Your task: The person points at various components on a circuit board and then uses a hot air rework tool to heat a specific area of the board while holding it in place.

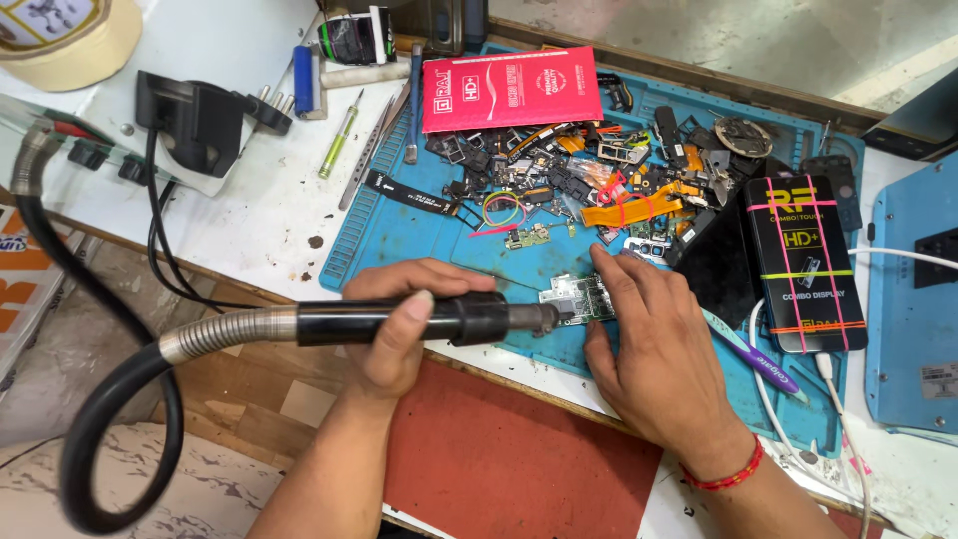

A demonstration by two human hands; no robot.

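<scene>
on the blue mat (399, 235) that covers part of the white counter (249, 200), a small green circuit board (579, 297) lies flat. the person's left hand (404, 319) is wrapped tight around a black heat tool (419, 321), with the thumb on top of it. the tool lies sideways, and its dark tip sits just at the left edge of the board. a thick black hose (110, 399) with a shiny metal part runs from the back of the tool and loops down off the counter.

the right hand (654, 344) rests flat on the mat, fingers spread out and holding nothing. its pointing finger touches the top right edge of the board, and its thumb lies just below the board. so the board sits between the two hands.

behind the board is a messy pile of small phone parts (599, 170). a red flat box (511, 88) lies past the pile. a black box (803, 262) with pink bands lies to the right, beside a purple toothbrush (758, 361).
</scene>
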